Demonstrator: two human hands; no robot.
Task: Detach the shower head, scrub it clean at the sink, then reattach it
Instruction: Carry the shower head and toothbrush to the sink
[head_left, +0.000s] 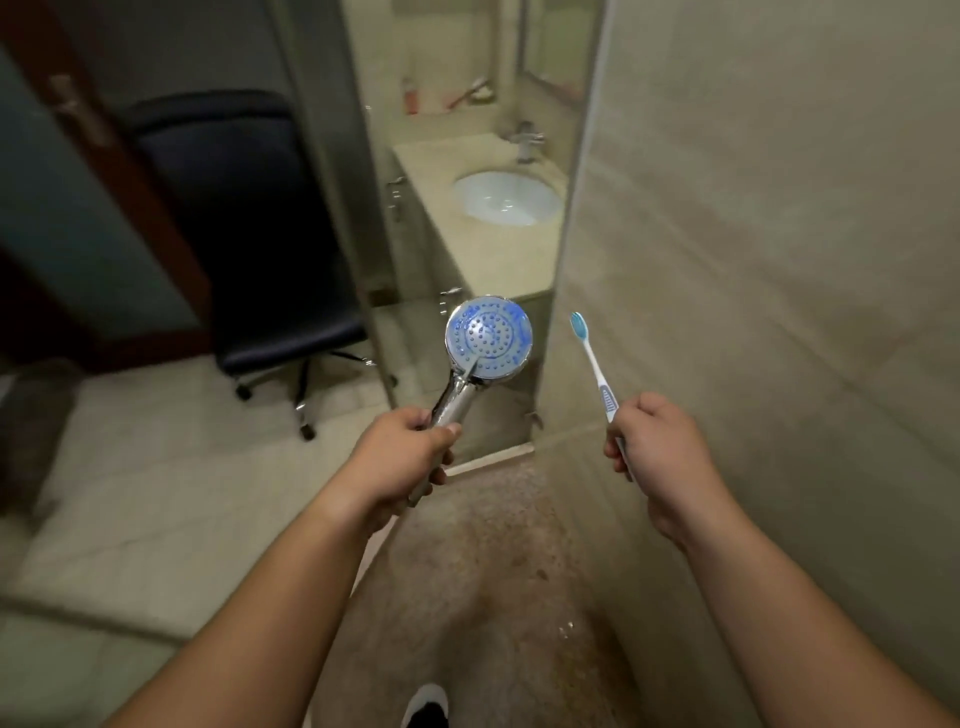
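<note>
chair (249, 218) far left | left hand (400, 452) forward, fingers grasping chrome handle of shower head (488, 338), face toward camera, upright | sink (506, 197) behind, well apart, in desk (498, 260) | right hand (654, 447) raised, fingers grasping toothbrush (592, 364), bristles up | no writing readable

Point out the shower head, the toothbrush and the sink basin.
Round chrome shower head (489, 338), head view, on its blue nozzle face.
Blue-and-white toothbrush (592, 361), head view, on its white neck.
White oval sink basin (506, 197), head view, on its inner bowl.
</note>
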